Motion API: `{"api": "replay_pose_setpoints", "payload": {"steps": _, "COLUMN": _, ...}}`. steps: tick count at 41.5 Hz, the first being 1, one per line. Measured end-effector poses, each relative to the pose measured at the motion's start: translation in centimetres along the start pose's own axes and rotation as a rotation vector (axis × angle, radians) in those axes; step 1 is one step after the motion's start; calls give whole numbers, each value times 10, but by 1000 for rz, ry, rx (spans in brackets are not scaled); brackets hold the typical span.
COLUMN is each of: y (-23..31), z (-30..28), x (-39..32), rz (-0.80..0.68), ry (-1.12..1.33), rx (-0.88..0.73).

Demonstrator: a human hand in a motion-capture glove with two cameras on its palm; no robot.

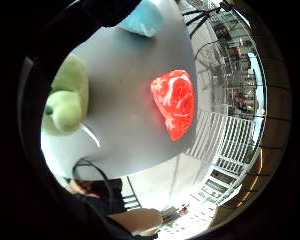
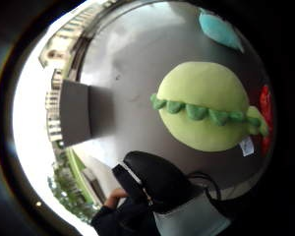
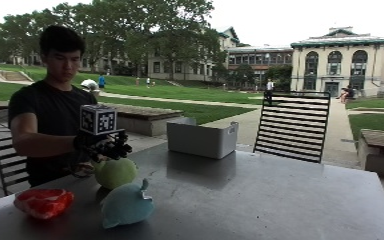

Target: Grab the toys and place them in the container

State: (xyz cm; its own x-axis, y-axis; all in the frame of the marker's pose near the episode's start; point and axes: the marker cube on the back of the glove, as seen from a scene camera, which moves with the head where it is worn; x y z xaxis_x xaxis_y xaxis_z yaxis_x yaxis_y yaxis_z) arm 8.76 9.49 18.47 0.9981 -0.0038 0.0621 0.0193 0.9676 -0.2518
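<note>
The black-gloved right hand [image 3: 102, 145] hovers just above the round green plush toy [image 3: 115, 172] on the grey table [image 3: 258, 200], fingers loosely spread, holding nothing.

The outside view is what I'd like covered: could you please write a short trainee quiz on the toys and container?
1. True or false: the green toy is already inside the grey container.
2. Which toy lies nearest the table's corner: A red toy, B blue toy?
3. The gloved right hand hovers over the ____ toy.

Key: 1 false; 2 A; 3 green.
</note>
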Motion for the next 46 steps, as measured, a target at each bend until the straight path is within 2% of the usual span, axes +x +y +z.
{"api": "replay_pose_setpoints", "payload": {"steps": 22, "y": -9, "z": 76, "x": -5, "rz": 21, "ry": 70, "rx": -38}}
{"api": "replay_pose_setpoints", "payload": {"steps": 29, "y": -17, "z": 73, "x": -3, "rz": 33, "ry": 33, "rx": -28}}
{"api": "replay_pose_setpoints", "payload": {"steps": 38, "y": -27, "z": 59, "x": -8, "rz": 39, "ry": 61, "rx": 87}}
{"api": "replay_pose_setpoints", "payload": {"steps": 46, "y": -28, "z": 29, "x": -12, "rz": 65, "ry": 28, "rx": 125}}
